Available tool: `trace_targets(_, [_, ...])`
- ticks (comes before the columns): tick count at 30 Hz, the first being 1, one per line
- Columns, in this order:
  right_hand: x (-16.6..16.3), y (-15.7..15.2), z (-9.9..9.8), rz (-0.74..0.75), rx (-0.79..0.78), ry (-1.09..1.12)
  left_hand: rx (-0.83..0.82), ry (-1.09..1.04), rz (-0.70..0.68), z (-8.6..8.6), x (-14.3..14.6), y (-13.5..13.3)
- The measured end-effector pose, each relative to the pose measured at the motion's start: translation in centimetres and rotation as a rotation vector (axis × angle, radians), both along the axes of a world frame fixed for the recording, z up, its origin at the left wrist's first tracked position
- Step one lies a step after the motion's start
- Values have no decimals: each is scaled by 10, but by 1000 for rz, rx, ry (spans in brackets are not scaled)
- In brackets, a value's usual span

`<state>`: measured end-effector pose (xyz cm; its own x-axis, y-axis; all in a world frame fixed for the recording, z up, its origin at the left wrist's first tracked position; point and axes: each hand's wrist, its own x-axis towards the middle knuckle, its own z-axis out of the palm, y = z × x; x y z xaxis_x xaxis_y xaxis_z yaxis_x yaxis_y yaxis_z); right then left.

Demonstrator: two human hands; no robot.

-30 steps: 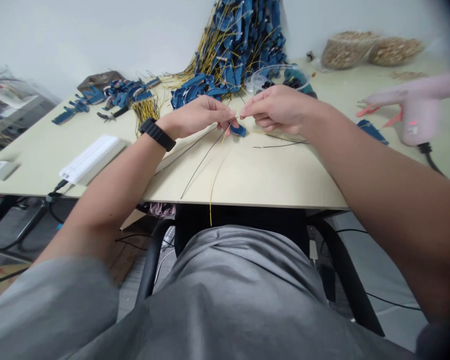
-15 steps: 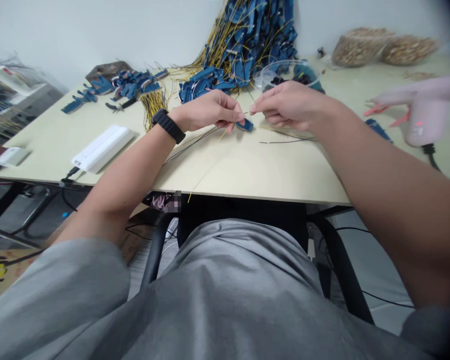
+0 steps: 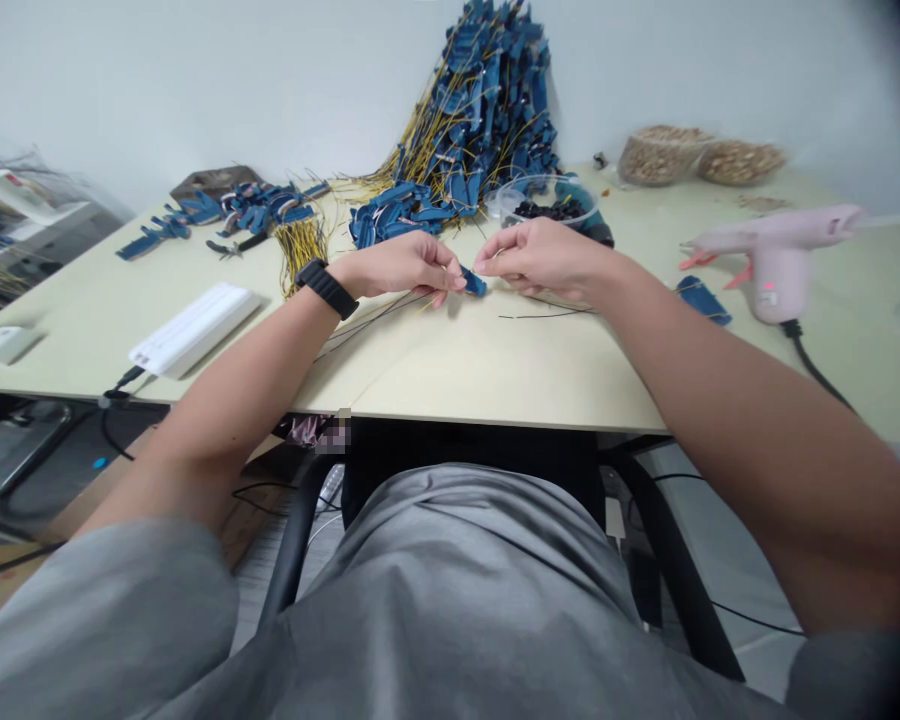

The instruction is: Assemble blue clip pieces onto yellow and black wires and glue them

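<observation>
My left hand [image 3: 401, 266] and my right hand [image 3: 540, 262] meet near the middle of the pale table [image 3: 450, 375], fingertips pinched close together. A small blue connector [image 3: 474, 283] lies just below the fingertips, touching the left fingers. Thin wires [image 3: 367, 327] run from under my left hand across the tabletop, and a black wire [image 3: 547, 314] lies below my right hand. What the fingertips grip is too fine to see clearly. Behind my hands rises a large heap of blue connectors with yellow wires [image 3: 480, 120].
A pink hot glue gun [image 3: 769, 262] lies at the right, with a blue part [image 3: 703, 302] beside it. A clear bowl of dark parts [image 3: 547, 200] and bags of brown granules [image 3: 664, 156] stand behind. At the left are a white power strip [image 3: 193, 329] and more blue connectors [image 3: 255, 208].
The whole view has shifted down in the picture as my head tilted up. My hands have drawn closer together, and my fingertips are now right above the blue connector.
</observation>
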<state>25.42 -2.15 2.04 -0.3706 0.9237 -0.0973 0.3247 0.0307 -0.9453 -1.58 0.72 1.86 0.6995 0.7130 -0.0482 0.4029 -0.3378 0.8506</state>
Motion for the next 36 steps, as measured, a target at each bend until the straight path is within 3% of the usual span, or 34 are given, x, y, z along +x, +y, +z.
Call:
trace_targets(16, [0,2,0,34,-8,45,32,80,-3,15,-11,0])
trace_targets(28, [9,16,-9,92,-18,40,-51,139,-150,16,-14,-1])
trace_targets(36, [15,20,-9,105,-19,-56,-36,168,-165,9,-12,2])
